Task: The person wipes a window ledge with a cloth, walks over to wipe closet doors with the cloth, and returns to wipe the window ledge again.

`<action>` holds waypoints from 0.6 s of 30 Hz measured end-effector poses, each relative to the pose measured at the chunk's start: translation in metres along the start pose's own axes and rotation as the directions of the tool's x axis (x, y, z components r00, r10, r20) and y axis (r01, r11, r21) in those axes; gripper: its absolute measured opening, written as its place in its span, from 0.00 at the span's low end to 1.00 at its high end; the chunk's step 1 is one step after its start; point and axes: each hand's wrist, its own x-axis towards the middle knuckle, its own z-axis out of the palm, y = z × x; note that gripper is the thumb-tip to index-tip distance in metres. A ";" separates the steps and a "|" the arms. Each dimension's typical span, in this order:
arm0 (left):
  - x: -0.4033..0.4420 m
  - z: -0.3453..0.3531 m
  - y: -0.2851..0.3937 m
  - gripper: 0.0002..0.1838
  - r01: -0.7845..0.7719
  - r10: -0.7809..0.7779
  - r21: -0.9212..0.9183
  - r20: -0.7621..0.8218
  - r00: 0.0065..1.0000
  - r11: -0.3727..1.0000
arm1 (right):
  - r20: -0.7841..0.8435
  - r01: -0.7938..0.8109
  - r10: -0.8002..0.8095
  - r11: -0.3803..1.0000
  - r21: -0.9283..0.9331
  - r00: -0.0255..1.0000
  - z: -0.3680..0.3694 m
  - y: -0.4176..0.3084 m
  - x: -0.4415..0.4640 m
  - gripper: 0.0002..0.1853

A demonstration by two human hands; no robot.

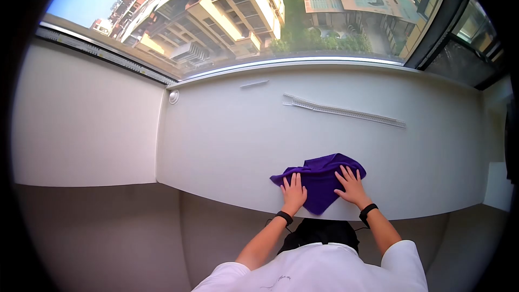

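Observation:
A purple cloth [323, 186] lies crumpled on the white sill near its front edge, with folds along its upper side and one corner pointing toward me. My left hand [294, 191] rests on the cloth's left part, fingers stretched out and pointing away from me. On the right part of the cloth lies my right hand [352, 186], its fingers spread. Both palms face down, and neither hand grips the fabric. Dark bands circle both wrists.
The wide white sill [216, 140] runs below a window [324, 21] with buildings outside. Farther back lie a long, thin perforated strip [351, 112] and a short, thin white piece [254, 84]. A small round white fitting [173, 97] sits at the left corner.

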 end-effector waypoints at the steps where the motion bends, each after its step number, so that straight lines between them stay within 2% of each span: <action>1: 0.024 0.000 0.003 0.37 0.011 -0.011 0.014 -0.041 0.999 1.000 | -0.060 -0.012 0.010 0.999 -0.032 0.998 -0.006 -0.003 0.021 0.41; 5: 0.103 -0.018 0.019 0.31 0.118 -0.119 -0.010 -0.159 0.980 0.993 | -0.231 -0.122 0.100 0.989 -0.081 0.968 0.005 -0.035 0.094 0.41; 8: 0.116 -0.016 0.016 0.32 0.106 -0.116 -0.054 -0.241 0.964 0.993 | -0.234 -0.100 0.079 0.992 -0.079 0.969 0.025 -0.061 0.102 0.41; 10: 0.100 -0.017 0.018 0.32 0.154 -0.160 -0.061 -0.105 0.982 0.986 | -0.142 0.022 -0.032 0.997 -0.071 0.989 0.041 -0.077 0.081 0.42; 13: 0.049 -0.002 0.008 0.36 0.058 -0.058 -0.013 0.019 0.998 0.998 | -0.036 0.067 -0.067 0.998 -0.009 0.997 0.040 -0.072 0.032 0.44; 16: 0.003 0.011 -0.002 0.42 0.011 -0.008 -0.017 0.142 0.990 1.000 | -0.026 0.033 -0.034 0.999 -0.005 0.999 0.021 -0.039 0.002 0.45; 18: 0.015 0.006 -0.001 0.43 0.013 -0.015 0.012 0.155 0.988 1.000 | 0.007 -0.035 0.035 0.999 -0.036 0.999 -0.003 -0.011 0.012 0.47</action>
